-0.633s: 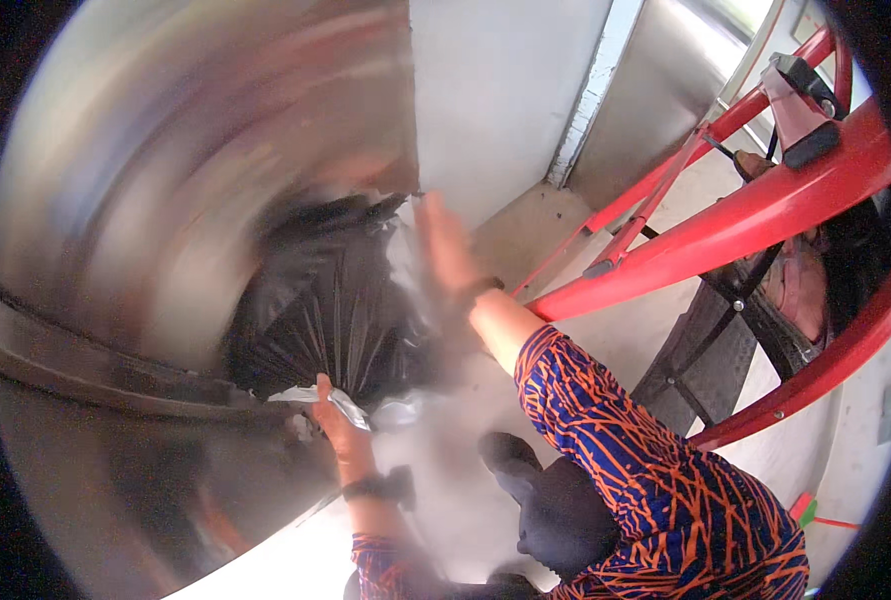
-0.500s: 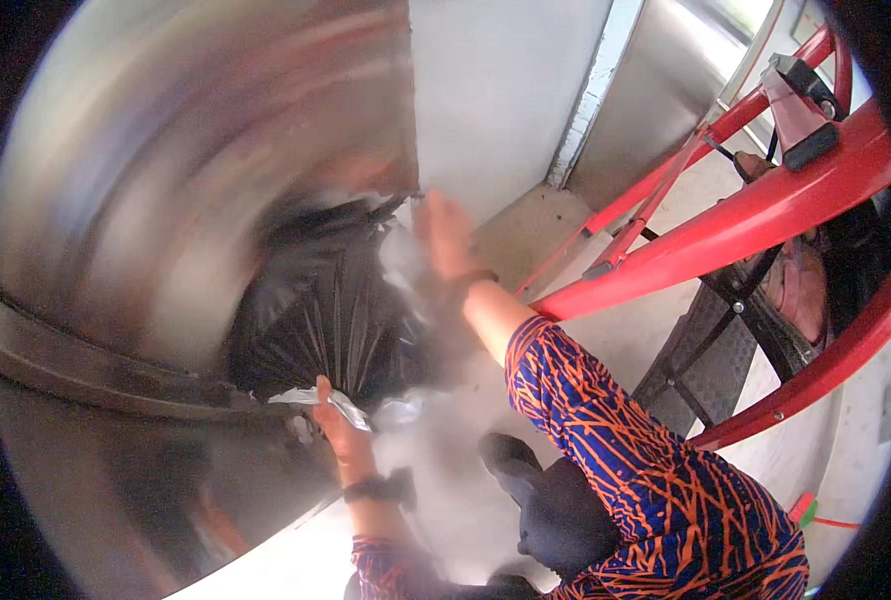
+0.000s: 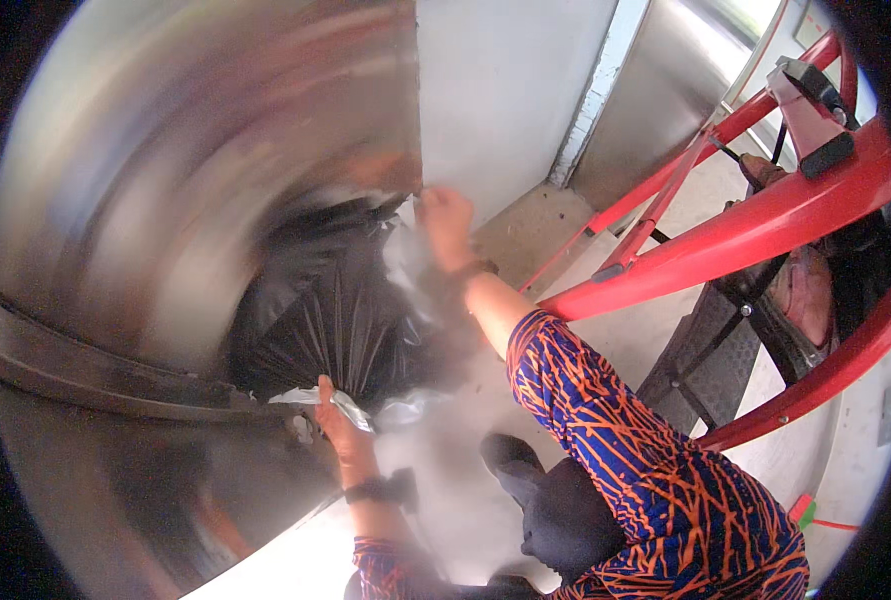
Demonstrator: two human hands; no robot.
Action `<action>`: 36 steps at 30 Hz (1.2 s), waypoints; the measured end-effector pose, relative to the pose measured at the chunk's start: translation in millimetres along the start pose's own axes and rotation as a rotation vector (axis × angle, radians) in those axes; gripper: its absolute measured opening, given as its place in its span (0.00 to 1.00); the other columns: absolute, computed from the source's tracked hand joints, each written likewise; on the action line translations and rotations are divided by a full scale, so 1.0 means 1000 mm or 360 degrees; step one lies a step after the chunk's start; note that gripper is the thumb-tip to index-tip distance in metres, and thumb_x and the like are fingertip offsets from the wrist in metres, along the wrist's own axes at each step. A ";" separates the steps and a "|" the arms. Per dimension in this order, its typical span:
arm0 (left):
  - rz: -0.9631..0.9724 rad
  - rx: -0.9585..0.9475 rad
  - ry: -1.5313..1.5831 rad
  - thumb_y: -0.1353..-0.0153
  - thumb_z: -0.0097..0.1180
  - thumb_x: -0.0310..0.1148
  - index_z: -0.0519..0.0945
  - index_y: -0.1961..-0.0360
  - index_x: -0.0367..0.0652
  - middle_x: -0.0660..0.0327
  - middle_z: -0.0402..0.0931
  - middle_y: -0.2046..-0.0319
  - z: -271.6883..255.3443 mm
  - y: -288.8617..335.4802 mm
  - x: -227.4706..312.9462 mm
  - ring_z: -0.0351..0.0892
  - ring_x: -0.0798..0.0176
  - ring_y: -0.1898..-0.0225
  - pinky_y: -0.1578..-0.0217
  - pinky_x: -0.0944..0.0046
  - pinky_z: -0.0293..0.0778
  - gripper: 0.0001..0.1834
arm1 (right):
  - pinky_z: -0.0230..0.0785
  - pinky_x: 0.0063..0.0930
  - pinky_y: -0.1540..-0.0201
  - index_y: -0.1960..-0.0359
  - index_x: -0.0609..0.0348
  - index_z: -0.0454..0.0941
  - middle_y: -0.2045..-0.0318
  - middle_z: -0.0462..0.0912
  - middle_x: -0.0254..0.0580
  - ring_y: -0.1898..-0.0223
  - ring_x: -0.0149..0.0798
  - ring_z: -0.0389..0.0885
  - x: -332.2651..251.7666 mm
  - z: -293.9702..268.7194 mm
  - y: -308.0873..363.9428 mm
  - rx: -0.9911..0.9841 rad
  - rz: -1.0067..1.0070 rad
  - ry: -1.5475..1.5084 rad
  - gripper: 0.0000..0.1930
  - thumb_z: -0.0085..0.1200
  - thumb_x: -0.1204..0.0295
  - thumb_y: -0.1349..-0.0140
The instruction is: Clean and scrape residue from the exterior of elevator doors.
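Observation:
A sheet of black plastic film (image 3: pixel 320 320), pale silvery on its reverse, hangs in taut folds over the shiny metal panel (image 3: pixel 95 180). My left hand (image 3: pixel 337 418) pinches the film's lower edge, where folds fan upward from the fingers. Higher and to the right, my right hand (image 3: pixel 448 228) is closed at the film's upper right edge, beside the corner where the metal meets a pale wall. Its fingers are slightly blurred. A ragged silvery strip of the film (image 3: pixel 402 245) shows just left of this hand.
A red ladder (image 3: pixel 725 255) with black cross straps stands on the right; a person's shoe (image 3: pixel 807 300) rests behind its rail. A dark horizontal ledge (image 3: pixel 95 360) crosses the metal at left. The pale wall (image 3: pixel 505 90) rises ahead, and pale floor (image 3: pixel 555 260) lies below.
Both hands keep their grip on the film in nearly the same places. My right hand is less blurred now. The ladder sits slightly lower and farther right in view.

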State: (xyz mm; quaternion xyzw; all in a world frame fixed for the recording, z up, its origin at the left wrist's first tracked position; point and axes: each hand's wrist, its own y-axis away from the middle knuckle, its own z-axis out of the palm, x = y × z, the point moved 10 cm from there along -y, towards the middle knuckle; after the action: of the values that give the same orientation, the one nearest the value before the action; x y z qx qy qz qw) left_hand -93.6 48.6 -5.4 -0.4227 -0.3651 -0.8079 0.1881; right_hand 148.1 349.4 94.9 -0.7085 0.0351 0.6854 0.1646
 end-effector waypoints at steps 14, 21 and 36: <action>0.0095 0.0116 0.0055 0.41 0.55 0.46 0.74 0.66 0.40 0.63 0.70 0.69 0.006 0.007 0.007 0.67 0.65 0.66 0.63 0.63 0.64 0.18 | 0.64 0.25 0.85 0.77 0.57 0.75 0.82 0.76 0.32 0.85 0.29 0.72 -0.032 0.017 0.040 -0.0486 0.0399 -0.0450 0.18 0.53 0.54 0.40; 0.0108 0.0062 0.0109 0.41 0.54 0.46 0.74 0.65 0.38 0.62 0.69 0.70 -0.002 0.003 0.006 0.67 0.64 0.67 0.63 0.64 0.64 0.18 | 0.61 0.37 0.73 0.76 0.66 0.74 0.83 0.73 0.40 0.78 0.35 0.68 -0.018 0.028 0.037 -0.0541 0.0392 -0.0114 0.24 0.47 0.53 0.38; 0.0101 0.0155 0.0003 0.42 0.55 0.44 0.70 0.55 0.35 0.60 0.68 0.62 -0.005 0.006 0.015 0.65 0.62 0.60 0.56 0.61 0.61 0.23 | 0.61 0.49 0.75 0.84 0.71 0.73 0.84 0.70 0.64 0.81 0.62 0.72 -0.006 0.018 0.017 -0.0058 -0.0151 0.0307 0.17 0.47 0.67 0.47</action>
State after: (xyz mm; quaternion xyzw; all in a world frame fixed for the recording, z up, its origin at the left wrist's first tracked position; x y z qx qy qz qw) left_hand -101.1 40.9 7.3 -0.4237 -0.3901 -0.7832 0.2342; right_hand 126.2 337.7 97.1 -0.7750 0.0046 0.6058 0.1798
